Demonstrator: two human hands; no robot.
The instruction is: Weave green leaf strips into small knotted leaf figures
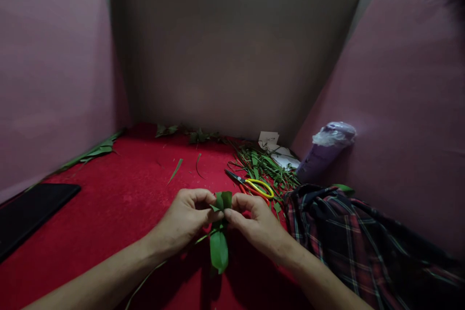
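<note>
Green leaves [219, 252] are pinched between my two hands above the red cloth. My left hand [185, 215] is closed on them from the left, thumb and forefinger pressed together. From the other side my right hand [254, 218] grips the same leaves, its thumb almost touching the left one. One broad leaf hangs down below the fingers, while shorter pieces stick up above them. A thin pale strip trails to the lower left, under my left forearm. Just beyond my right hand lie scissors [250, 185] with yellow and red handles, blades pointing up and left.
A heap of cut green strips [269, 164] lies behind the scissors, beside white paper [285, 156]. Rightward stand a purple plastic-wrapped roll [323, 152] and a crumpled plaid cloth [348, 232]. A black flat object [34, 213] is at left. Walls [232, 58] enclose the red cloth [123, 193].
</note>
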